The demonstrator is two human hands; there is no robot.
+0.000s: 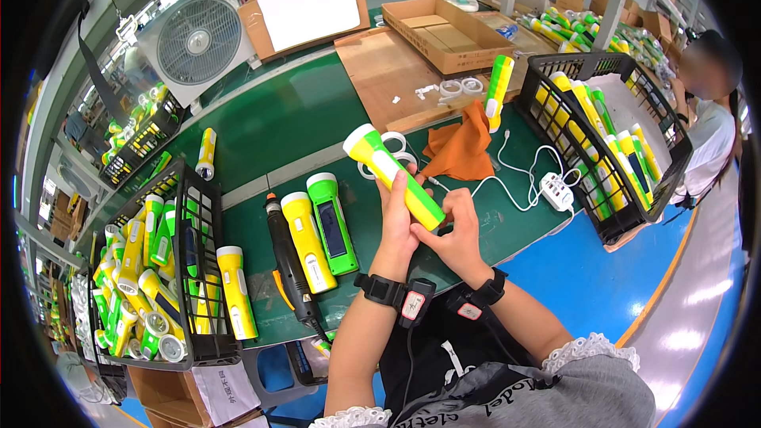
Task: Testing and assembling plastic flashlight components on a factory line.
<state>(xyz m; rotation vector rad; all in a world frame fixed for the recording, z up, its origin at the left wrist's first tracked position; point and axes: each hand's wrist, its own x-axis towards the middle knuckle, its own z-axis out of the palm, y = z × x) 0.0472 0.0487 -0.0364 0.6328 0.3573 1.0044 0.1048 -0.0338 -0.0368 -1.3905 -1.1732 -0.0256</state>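
A yellow and green flashlight (390,170) is tilted above the green workbench, its wide yellow head pointing up and left. My left hand (396,218) wraps round its body. At the tail end, my right hand (458,231) has its fingers curled against the flashlight, thumb close to the left palm. Left of my hands lie a yellow flashlight (307,242), a green flashlight with a dark panel (334,226) and a black electric screwdriver (292,265). An orange cloth (461,145) sits just beyond, beside a standing yellow-green flashlight (499,93).
Black crates of flashlights stand at left (186,269) and right (606,222). A white power strip (556,192) with cables lies near the right edge. Beyond are a cardboard tray (452,40) and a fan (196,41). Another person (709,123) is at far right.
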